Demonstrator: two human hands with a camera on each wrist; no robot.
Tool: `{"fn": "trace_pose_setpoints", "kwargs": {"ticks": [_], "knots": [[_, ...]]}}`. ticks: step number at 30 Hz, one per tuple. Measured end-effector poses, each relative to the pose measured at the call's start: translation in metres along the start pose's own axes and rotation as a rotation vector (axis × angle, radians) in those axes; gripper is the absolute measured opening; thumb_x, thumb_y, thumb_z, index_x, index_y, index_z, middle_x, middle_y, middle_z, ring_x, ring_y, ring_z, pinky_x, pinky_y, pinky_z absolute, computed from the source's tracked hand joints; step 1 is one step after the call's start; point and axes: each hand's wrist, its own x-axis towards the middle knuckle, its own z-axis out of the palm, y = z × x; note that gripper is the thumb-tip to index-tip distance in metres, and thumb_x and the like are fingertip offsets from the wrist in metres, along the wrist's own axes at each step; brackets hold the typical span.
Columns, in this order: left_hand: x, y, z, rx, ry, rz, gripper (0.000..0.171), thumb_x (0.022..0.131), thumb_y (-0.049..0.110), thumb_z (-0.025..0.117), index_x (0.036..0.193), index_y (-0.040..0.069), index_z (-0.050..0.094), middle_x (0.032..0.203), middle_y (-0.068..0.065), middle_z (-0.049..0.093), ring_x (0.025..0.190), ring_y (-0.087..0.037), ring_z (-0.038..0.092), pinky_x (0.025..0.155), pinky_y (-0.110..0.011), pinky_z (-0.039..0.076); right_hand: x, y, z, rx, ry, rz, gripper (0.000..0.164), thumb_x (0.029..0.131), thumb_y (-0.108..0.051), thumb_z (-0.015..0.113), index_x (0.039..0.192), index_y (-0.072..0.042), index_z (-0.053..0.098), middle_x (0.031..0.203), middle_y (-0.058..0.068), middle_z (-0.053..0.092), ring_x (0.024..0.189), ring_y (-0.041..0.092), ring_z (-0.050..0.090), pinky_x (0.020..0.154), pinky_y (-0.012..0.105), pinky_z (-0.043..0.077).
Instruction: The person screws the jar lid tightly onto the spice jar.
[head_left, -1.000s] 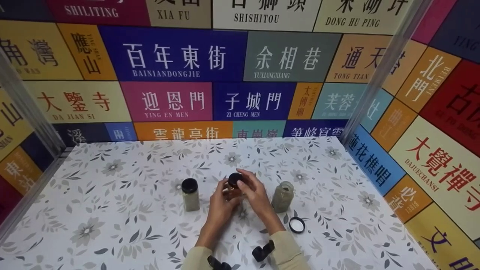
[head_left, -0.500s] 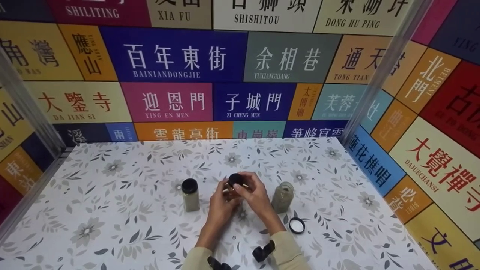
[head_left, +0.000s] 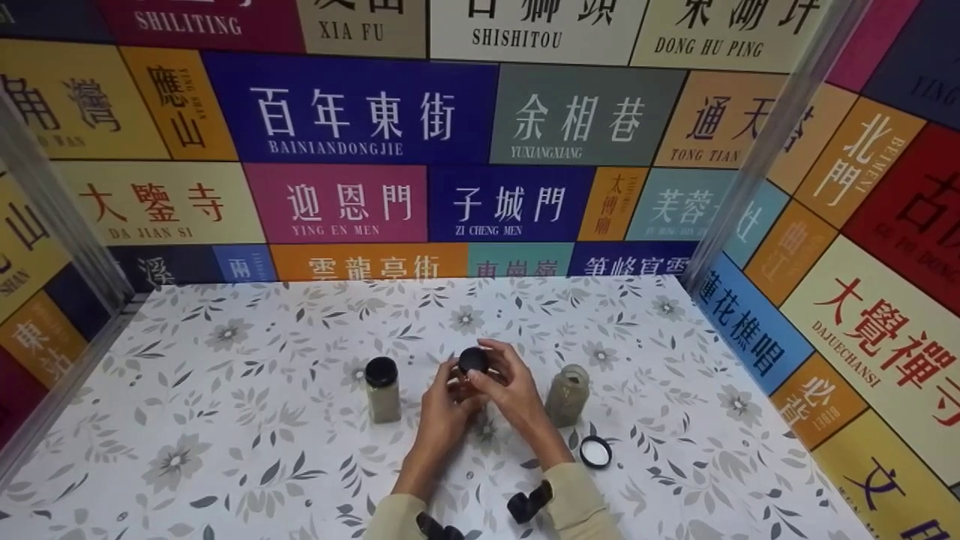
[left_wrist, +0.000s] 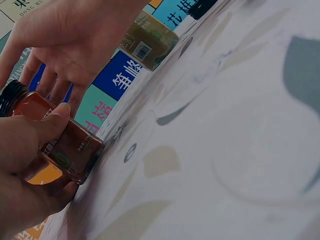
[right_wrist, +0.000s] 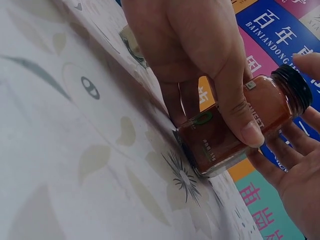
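Observation:
A small jar of red-brown contents [right_wrist: 235,125] with a black cap [head_left: 473,360] stands on the floral table [head_left: 247,420], tilted a little. My left hand [head_left: 441,405] grips its body, with the thumb across the label. My right hand [head_left: 511,386] curls its fingers round the cap from the right. In the left wrist view the jar [left_wrist: 75,145] sits in my left hand [left_wrist: 22,165], and the right hand [left_wrist: 75,35] reaches over its cap. The right hand [right_wrist: 300,170] cups the cap in the right wrist view.
A capped jar of pale green contents [head_left: 382,391] stands left of the hands. An uncapped jar [head_left: 566,394] stands to the right, its loose lid [head_left: 595,451] lying in front of it. Printed wall panels [head_left: 480,202] enclose the table on three sides.
The right hand's fingers have shifted round the black cap. The left hand and the jar have stayed in place.

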Motion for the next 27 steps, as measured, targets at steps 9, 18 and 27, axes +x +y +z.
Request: {"fn": "trace_pose_setpoints", "kwargs": {"ticks": [9,18,27], "knots": [[0.0,-0.0007,0.0003,0.001,0.0,0.0,0.063,0.082,0.008,0.08,0.137,0.004,0.051,0.122,-0.025,0.065,0.107,-0.035,0.07,0.084,-0.034,0.06,-0.0008,0.0006,-0.0006,0.028,-0.036,-0.026,0.048,0.091,-0.008,0.068,0.136,0.001,0.053,0.136,0.026,0.059,0.127,0.038,0.058,0.105,0.037,0.05],[0.0005,-0.0006,0.0004,0.016,0.005,0.006,0.063,0.081,0.005,0.08,0.137,0.004,0.05,0.12,-0.025,0.066,0.105,-0.035,0.071,0.085,-0.036,0.06,0.001,0.0003,0.0017,0.045,0.011,0.006,0.046,0.089,-0.007,0.072,0.129,0.005,0.052,0.132,0.028,0.061,0.128,0.04,0.058,0.109,0.048,0.048],[0.0006,-0.0005,0.0013,0.037,0.014,0.015,0.061,0.081,0.007,0.08,0.135,0.006,0.052,0.124,-0.023,0.065,0.106,-0.033,0.07,0.085,-0.034,0.059,0.0033,0.001,0.0031,0.063,0.046,0.056,0.051,0.086,-0.009,0.078,0.125,0.008,0.049,0.131,0.029,0.06,0.129,0.039,0.057,0.109,0.043,0.048]]}}
